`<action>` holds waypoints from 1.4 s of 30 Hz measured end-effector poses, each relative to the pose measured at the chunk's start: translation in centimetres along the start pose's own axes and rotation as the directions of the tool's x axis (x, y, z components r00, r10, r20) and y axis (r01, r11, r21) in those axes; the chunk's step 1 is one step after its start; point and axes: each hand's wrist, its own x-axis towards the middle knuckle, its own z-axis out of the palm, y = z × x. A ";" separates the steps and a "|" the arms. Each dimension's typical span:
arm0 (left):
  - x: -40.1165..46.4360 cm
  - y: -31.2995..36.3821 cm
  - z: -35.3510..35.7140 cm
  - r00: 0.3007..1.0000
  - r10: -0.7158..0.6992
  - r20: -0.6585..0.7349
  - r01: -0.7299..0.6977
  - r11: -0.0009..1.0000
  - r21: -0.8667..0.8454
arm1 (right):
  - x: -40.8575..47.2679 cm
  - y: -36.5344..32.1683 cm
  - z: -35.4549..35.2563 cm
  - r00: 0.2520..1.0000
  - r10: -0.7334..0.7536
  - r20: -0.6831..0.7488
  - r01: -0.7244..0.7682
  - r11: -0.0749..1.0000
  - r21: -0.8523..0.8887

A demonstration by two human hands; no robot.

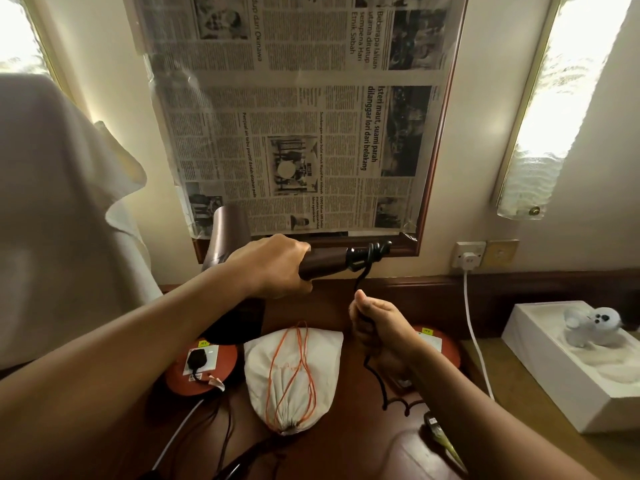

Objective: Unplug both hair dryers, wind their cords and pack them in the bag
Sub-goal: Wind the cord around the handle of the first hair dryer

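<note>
My left hand [273, 268] grips the handle of a brown hair dryer [228, 233], held up sideways in front of the mirror frame. A few turns of its black cord [367, 256] are wound round the handle's end. From there the cord drops into my right hand [375, 327], which grips it in a fist; the rest hangs down to the desk. A white drawstring bag [291, 372] with orange strings lies on the desk below. A black plug [196, 360] sits in a socket on an orange reel at the left.
A second orange reel [446, 344] lies behind my right wrist. A white plug and cable [469, 261] sit in the wall socket. A white box [554, 368] with a plush seal stands at right. White cloth drapes at left. Newspaper covers the mirror.
</note>
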 end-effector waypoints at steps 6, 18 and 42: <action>-0.7 0.2 0.1 0.988 0.095 0.122 -0.097 0.995 0.014 | 0.6 -1.8 -1.0 0.998 0.001 -0.056 -0.011 0.984 -0.180; -1.1 0.8 0.0 0.983 0.105 0.149 -0.133 0.972 0.194 | 2.5 -8.3 -2.6 0.960 -0.273 -0.066 0.119 0.608 -0.785; 1.4 0.2 1.5 0.986 -0.162 -0.036 0.166 0.971 0.172 | -1.5 -8.5 0.6 0.865 -0.496 -0.069 0.222 0.503 -0.835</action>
